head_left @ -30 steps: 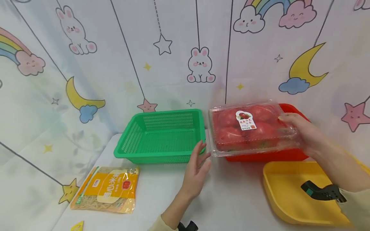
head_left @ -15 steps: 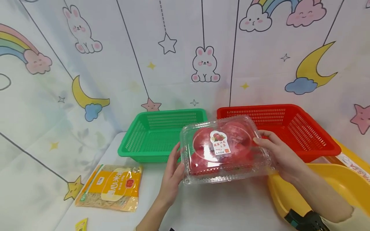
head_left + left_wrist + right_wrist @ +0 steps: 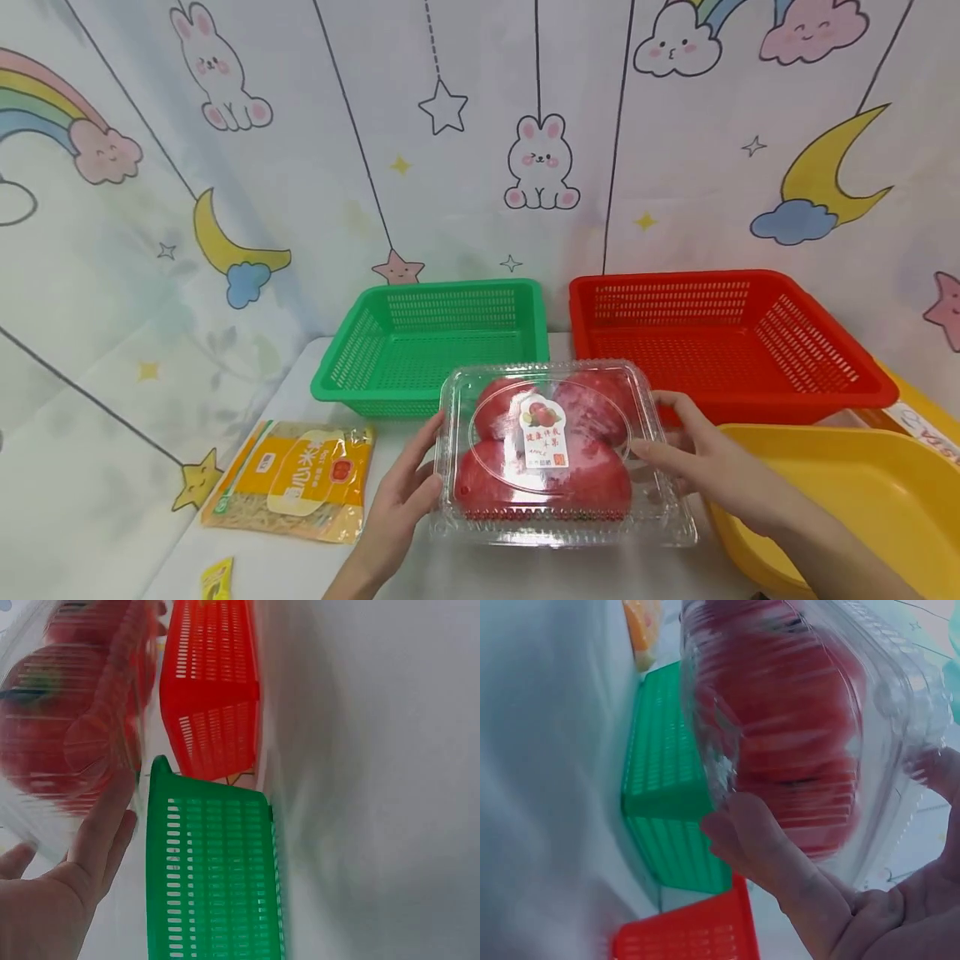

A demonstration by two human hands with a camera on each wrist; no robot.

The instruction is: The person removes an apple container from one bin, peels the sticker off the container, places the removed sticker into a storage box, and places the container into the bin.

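Note:
A clear plastic box of apples (image 3: 543,450) is held up off the table, its lid facing up toward me. Several large red fruits show inside, and the lid carries a white label printed APPLE. My left hand (image 3: 397,492) holds the box's left side, thumb at the lid edge; in the left wrist view its fingers (image 3: 109,817) reach along the box. On the opposite side, my right hand (image 3: 705,458) grips the box with the thumb over the lid. Fingers of the right hand (image 3: 802,877) lie against its side and underside in the right wrist view.
Behind the box stand a green basket (image 3: 431,400) and a red basket (image 3: 720,408), side by side against the patterned curtain. A yellow tray (image 3: 832,508) is at the right. On the left lie an orange-and-clear food bag (image 3: 292,483) and a small yellow packet (image 3: 217,579).
The box of apples has moved left and toward me, away from the red basket. My left hand has come from near the green basket to the box's left side. The right hand keeps its grip.

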